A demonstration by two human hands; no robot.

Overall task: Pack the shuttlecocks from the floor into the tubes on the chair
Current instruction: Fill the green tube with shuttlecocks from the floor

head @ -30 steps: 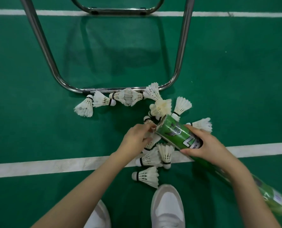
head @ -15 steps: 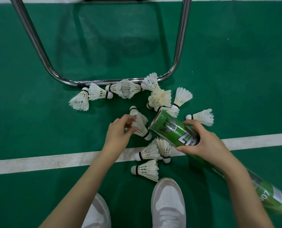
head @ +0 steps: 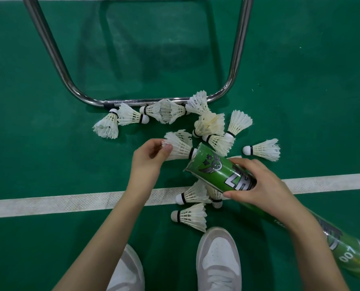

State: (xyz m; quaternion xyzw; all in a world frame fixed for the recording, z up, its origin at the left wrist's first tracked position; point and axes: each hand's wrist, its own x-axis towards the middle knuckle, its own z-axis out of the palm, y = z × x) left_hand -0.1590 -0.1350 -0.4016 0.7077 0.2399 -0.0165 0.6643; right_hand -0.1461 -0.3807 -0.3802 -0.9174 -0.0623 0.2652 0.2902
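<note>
Left hand pinches a shuttlecock, cork at the tube mouth; right hand grips the tube.

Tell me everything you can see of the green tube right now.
The green tube is a long glossy cylinder with a winged emblem, stars and large white lettering near its open end. It is tilted, mouth pointing up-left, far end blurred at lower right with "007" printed on it. The right hand holds it around the middle. The cork tip of the shuttlecock pinched by the left hand sits at its mouth. Loose shuttlecocks lie beneath.
</note>
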